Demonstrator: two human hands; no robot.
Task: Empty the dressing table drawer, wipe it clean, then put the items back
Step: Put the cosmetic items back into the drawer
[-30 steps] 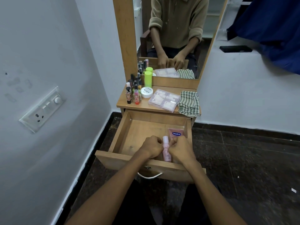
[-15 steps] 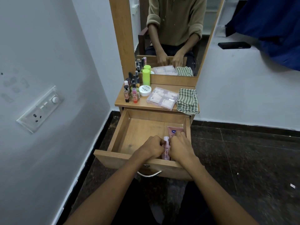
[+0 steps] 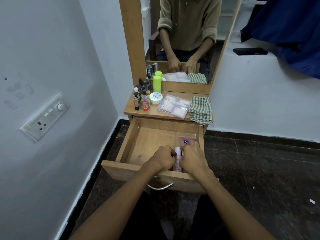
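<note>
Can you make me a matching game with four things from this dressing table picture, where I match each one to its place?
Things:
1. pink spray bottle
2. checked cloth
3. pink Vaseline tube
4. green cylinder

Places:
A. hanging over the tabletop's right front corner
B. standing at the back of the tabletop, by the mirror
C. between both hands, at the front of the open drawer
D. lying in the drawer by its right wall, behind the right hand

Right pairs: 1-C, 2-A, 3-D, 4-B
</note>
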